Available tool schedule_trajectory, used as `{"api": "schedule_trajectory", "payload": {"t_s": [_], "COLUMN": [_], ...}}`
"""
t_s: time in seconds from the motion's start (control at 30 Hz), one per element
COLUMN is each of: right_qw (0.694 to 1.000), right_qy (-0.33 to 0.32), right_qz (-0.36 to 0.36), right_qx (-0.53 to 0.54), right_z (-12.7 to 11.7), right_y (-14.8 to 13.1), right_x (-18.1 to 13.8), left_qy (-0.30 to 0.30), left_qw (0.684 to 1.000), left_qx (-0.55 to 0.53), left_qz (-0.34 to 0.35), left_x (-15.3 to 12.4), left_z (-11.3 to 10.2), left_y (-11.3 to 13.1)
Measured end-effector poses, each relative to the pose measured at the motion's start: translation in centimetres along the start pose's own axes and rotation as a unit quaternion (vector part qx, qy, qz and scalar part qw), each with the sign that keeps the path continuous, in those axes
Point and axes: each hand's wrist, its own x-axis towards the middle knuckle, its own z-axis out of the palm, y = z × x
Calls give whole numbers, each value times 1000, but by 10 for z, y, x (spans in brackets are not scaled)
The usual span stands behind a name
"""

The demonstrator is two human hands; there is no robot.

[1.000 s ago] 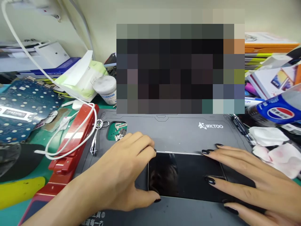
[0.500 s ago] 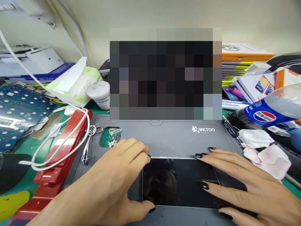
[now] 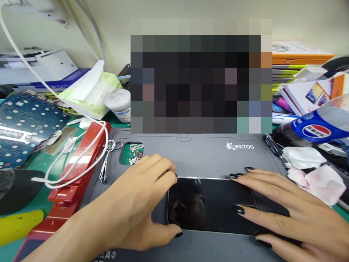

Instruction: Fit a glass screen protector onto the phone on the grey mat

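Is a green benchtop (image 3: 40, 160), partly overlaid with a grey WKTOO work mat (image 3: 188, 156). Bears a black-screened smartphone (image 3: 214, 207) flat on the mat; carries a lidded paste jar (image 3: 118, 104) directly on the benchtop.

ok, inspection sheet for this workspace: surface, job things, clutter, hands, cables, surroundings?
Surface: grey mat on green tabletop.
Job things: black-screened device, screen up on the mat.
Clutter: bottle, pens, crumpled white pieces at right; jar, blue board, red tool at left.
Hands: left hand spans one end of the device, thumb and fingers at opposite long edges; right hand spread over the other end.
Cables: white cable looped across the red tool.
Surroundings: pale wall; centre background pixelated, unreadable.
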Motion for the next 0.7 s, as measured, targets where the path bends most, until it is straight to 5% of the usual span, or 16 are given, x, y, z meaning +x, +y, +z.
{"api": "schedule_trajectory", "payload": {"t_s": [0.7], "right_qw": [1000], "right_qy": [-18], "right_qz": [8], "right_qx": [16], "right_z": [-2], "right_y": [-1], "right_x": [1], "left_qy": [11], "left_qw": [1000], "left_qx": [10], "left_qz": [4], "left_x": [-2], "left_z": [1], "left_y": [1]}}
